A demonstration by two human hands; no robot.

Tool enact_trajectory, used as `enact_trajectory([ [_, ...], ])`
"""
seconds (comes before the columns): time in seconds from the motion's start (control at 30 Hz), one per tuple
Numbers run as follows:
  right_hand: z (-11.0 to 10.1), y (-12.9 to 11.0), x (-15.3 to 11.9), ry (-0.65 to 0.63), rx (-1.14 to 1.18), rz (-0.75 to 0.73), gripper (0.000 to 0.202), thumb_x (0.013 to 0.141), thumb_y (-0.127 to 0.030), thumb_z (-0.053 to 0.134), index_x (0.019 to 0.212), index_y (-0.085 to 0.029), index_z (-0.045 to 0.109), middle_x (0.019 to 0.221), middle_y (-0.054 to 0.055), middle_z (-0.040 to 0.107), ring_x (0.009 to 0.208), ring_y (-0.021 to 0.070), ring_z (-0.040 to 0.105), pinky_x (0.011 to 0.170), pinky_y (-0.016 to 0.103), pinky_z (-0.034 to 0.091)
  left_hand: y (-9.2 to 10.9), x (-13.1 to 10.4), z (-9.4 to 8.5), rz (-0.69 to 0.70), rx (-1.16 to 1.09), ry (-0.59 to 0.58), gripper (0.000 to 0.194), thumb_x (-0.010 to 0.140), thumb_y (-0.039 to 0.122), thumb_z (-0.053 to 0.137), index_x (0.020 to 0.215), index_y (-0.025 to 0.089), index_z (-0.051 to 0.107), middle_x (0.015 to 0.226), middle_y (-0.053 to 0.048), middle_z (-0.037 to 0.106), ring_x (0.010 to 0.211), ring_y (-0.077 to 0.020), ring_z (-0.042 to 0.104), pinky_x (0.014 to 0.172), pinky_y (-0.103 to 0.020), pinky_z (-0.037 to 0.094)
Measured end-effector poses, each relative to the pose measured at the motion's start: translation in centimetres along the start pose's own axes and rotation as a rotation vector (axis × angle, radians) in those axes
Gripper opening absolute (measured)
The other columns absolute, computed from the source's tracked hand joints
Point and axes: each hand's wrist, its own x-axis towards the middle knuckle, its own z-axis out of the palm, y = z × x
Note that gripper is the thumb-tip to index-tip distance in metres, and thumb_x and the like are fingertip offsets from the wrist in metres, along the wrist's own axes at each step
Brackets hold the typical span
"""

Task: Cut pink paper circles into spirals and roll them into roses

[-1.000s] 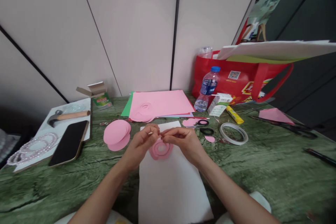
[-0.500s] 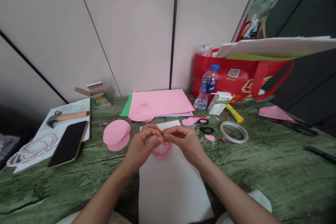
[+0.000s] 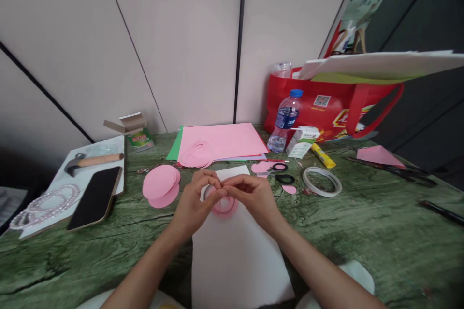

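My left hand (image 3: 197,201) and my right hand (image 3: 253,196) meet over the middle of the table, thumbs and forefingers pinched together. Between their fingertips is the end of a pink paper spiral (image 3: 224,208), whose loops hang just below the fingers. The pinched bit itself is mostly hidden. Underneath lies a long white sheet (image 3: 237,256). To the left of my left hand is a small stack of pink paper circles (image 3: 161,185). Scissors with black handles (image 3: 283,174) rest beyond my right hand, beside pink paper scraps (image 3: 289,189).
Pink sheets (image 3: 228,137) with more cut spirals lie at the back. Right: a tape roll (image 3: 338,188), glue stick (image 3: 323,156), small box (image 3: 303,142), water bottle (image 3: 286,123) and red bag (image 3: 326,106). Left: a phone (image 3: 94,198), hammer (image 3: 97,160) and bead strings (image 3: 47,205) on a white board.
Both hands stay over the same spot, with only slight shifts of the fingers at the pink paper. The other things on the table lie as before.
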Motion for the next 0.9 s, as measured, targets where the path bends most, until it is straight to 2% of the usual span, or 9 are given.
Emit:
enact_trajectory([
  [0.23, 0.1, 0.1, 0.0, -0.003, 0.015, 0.023, 0.011, 0.061, -0.028, 0.074, 0.066, -0.019, 0.071, 0.068, 0.003, 0.070, 0.062, 0.0158, 0.062, 0.059, 0.028, 0.052, -0.3, -0.1, 0.1, 0.035, -0.004, 0.001, 0.012, 0.080, 0.028, 0.056, 0.073, 0.018, 0.055, 0.090, -0.005, 0.052, 0.094, -0.0204, 0.047, 0.084, -0.034, 0.037],
  [0.5, -0.1, 0.7, 0.0, -0.077, 0.158, 0.133, 0.011, 0.056, -0.023, 0.077, 0.062, -0.019, 0.069, 0.069, 0.001, 0.069, 0.062, 0.0129, 0.060, 0.061, 0.026, 0.049, 0.4, -0.2, -0.2, 0.054, -0.112, -0.145, 0.022, 0.084, 0.035, 0.047, 0.069, 0.019, 0.047, 0.096, -0.006, 0.044, 0.089, -0.0180, 0.044, 0.081, -0.030, 0.039],
  [0.67, -0.1, 0.7, 0.0, -0.125, 0.290, 0.226, 0.015, 0.054, -0.026, 0.079, 0.058, -0.017, 0.067, 0.065, -0.001, 0.068, 0.059, 0.0109, 0.059, 0.060, 0.025, 0.046, 0.2, -0.3, -0.4, -0.013, -0.255, -0.235, 0.027, 0.083, 0.043, 0.047, 0.071, 0.018, 0.046, 0.099, -0.007, 0.046, 0.088, -0.0180, 0.046, 0.080, -0.031, 0.041],
  [0.73, -0.2, 0.6, 0.0, -0.113, 0.308, 0.254, 0.017, 0.054, -0.028, 0.079, 0.058, -0.017, 0.067, 0.062, -0.001, 0.067, 0.057, 0.0103, 0.057, 0.059, 0.025, 0.046, -0.1, -0.3, -0.4, -0.062, -0.335, -0.229, 0.027, 0.082, 0.043, 0.048, 0.072, 0.018, 0.048, 0.102, -0.007, 0.046, 0.090, -0.0180, 0.047, 0.080, -0.031, 0.042],
  [0.9, -0.2, 0.1, 0.0, -0.091, 0.319, 0.266, 0.019, 0.054, -0.030, 0.080, 0.057, -0.016, 0.066, 0.061, 0.000, 0.067, 0.058, 0.0109, 0.058, 0.059, 0.025, 0.045, -0.5, -0.2, -0.4, -0.097, -0.454, -0.107, 0.024, 0.078, 0.040, 0.057, 0.072, 0.018, 0.053, 0.100, -0.006, 0.049, 0.094, -0.0190, 0.050, 0.084, -0.032, 0.042],
])
